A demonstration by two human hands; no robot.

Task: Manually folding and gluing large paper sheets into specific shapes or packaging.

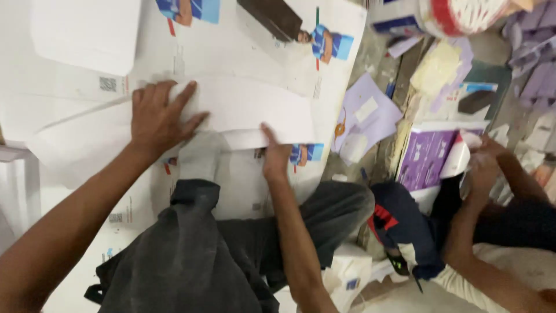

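Note:
My left hand (156, 116) lies flat with fingers spread on a white folded cardboard sheet (243, 107). My right hand (275, 153) presses the sheet's lower edge with its fingers tucked under the fold. The sheet rests on larger white printed cardboard sheets (243, 46) with blue and orange pictures. My knee in dark grey trousers (197, 249) sits just below the hands.
A dark brown block (272, 17) lies on the sheets at the top. To the right, another person's hands (483, 168) handle a purple and white box (428, 153). Purple paper scraps (365, 116) and torn packaging lie over the floor on the right.

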